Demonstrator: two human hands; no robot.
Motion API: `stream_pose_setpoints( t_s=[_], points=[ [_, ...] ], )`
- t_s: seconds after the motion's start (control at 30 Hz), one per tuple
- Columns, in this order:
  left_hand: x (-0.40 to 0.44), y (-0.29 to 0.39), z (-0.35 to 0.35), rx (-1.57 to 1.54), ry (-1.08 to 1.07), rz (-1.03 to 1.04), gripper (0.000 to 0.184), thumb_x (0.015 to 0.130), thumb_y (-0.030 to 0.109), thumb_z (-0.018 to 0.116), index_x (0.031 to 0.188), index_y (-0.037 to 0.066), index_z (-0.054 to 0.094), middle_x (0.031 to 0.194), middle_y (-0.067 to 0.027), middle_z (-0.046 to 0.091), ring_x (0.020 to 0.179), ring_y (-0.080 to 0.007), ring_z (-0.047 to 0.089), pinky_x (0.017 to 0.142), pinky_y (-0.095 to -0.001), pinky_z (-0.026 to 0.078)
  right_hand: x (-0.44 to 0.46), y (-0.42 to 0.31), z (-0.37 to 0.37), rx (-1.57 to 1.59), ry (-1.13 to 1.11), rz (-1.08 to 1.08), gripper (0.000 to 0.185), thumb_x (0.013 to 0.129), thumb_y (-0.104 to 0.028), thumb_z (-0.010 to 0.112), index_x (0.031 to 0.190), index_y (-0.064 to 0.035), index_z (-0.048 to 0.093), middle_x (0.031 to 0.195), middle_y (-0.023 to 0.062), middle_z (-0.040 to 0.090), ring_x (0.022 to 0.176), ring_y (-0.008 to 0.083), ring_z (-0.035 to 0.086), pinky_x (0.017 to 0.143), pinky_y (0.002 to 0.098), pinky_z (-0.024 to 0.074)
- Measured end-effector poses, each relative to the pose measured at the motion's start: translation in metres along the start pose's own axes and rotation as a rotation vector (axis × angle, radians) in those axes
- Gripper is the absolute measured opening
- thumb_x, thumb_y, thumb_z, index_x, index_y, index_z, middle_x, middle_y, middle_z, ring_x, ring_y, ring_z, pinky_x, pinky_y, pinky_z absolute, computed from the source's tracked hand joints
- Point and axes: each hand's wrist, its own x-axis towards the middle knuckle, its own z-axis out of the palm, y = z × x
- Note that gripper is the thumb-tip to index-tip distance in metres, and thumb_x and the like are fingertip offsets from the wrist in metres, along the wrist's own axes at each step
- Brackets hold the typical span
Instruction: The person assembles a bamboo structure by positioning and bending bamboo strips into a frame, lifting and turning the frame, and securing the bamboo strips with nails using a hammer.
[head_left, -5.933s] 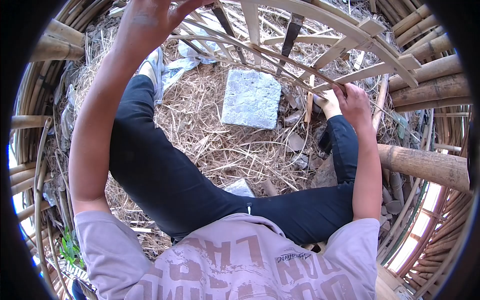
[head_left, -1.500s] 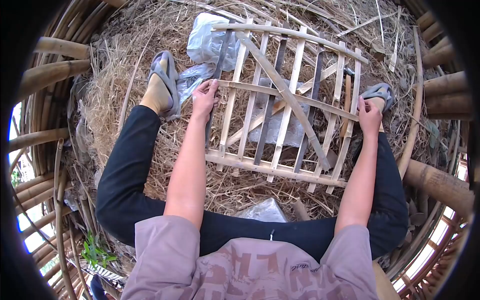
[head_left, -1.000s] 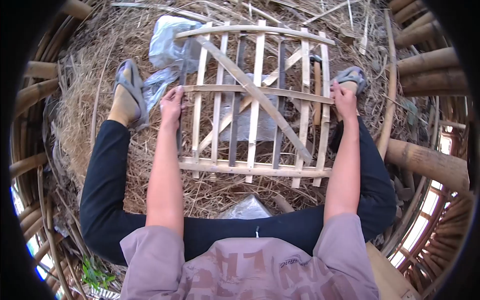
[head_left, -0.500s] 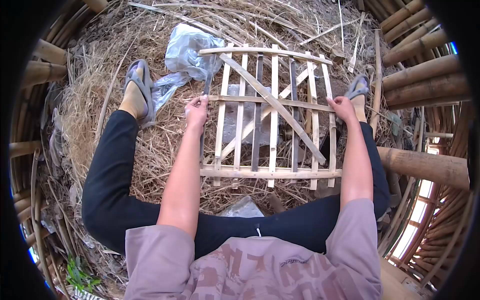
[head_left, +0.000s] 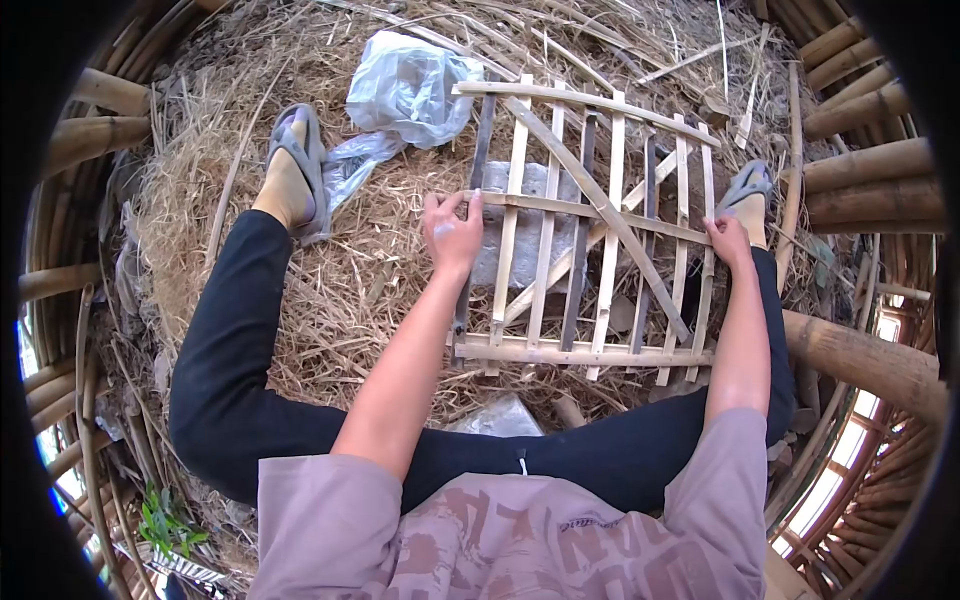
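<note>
Between my two hands is a bamboo slat panel (head_left: 608, 247), made of several light and dark upright strips, three crosswise rails and two crossing diagonals. My left hand (head_left: 452, 230) pinches the left end of the middle rail where it meets a dark strip. At the opposite end of that rail, my right hand (head_left: 728, 240) grips the panel's edge with thumb and fingers. The panel is slightly tilted in the view. Behind its slats shows a grey block (head_left: 515, 262), partly covered.
A clear plastic bag (head_left: 412, 92) lies left of the panel's top. Dry straw (head_left: 350, 300) covers the ground, with loose bamboo strips at the back. Thick bamboo poles (head_left: 860, 345) stick in from the right. Near my lap lies a pale slab (head_left: 500, 418). My legs spread around the panel.
Both hands have carried the panel to the right in view, and it now leans a little, its right side lower. The grip at both ends stays the same.
</note>
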Motion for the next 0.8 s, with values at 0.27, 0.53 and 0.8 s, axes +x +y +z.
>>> stream_pose_setpoints(
  t_s=[0.27,0.53,0.8],
  points=[
    [0.001,-0.010,0.011,-0.146,0.021,0.084,0.027,0.093,0.024,0.070,0.100,-0.002,0.074,0.086,-0.0159,0.064,0.080,-0.0322,0.063,0.075,-0.0420,0.050,0.010,-0.002,-0.002,0.014,-0.093,0.043,0.042,0.091,-0.039,0.070,0.091,0.0035,0.071,0.092,0.0268,0.072,0.093,0.0403,0.070,0.085,0.0452,0.0532],
    [0.001,-0.011,0.011,-0.127,0.014,0.074,0.027,0.094,0.024,0.068,0.102,-0.002,0.074,0.086,-0.0162,0.067,0.076,-0.0284,0.065,0.072,-0.0387,0.051,0.017,0.009,0.010,-0.018,-0.087,0.044,0.044,0.091,-0.041,0.069,0.093,0.0030,0.071,0.094,0.0269,0.072,0.094,0.0412,0.070,0.085,0.0456,0.0534],
    [0.008,-0.030,0.018,-0.267,-0.112,-0.055,0.031,0.096,0.027,0.070,0.105,-0.003,0.074,0.084,-0.0110,0.071,0.072,-0.0158,0.063,0.068,-0.0317,0.051,0.019,0.005,-0.001,0.001,-0.179,0.084,0.047,0.089,-0.047,0.069,0.099,-0.0008,0.075,0.094,0.0212,0.074,0.093,0.0360,0.072,0.085,0.0435,0.0543]
  ],
)
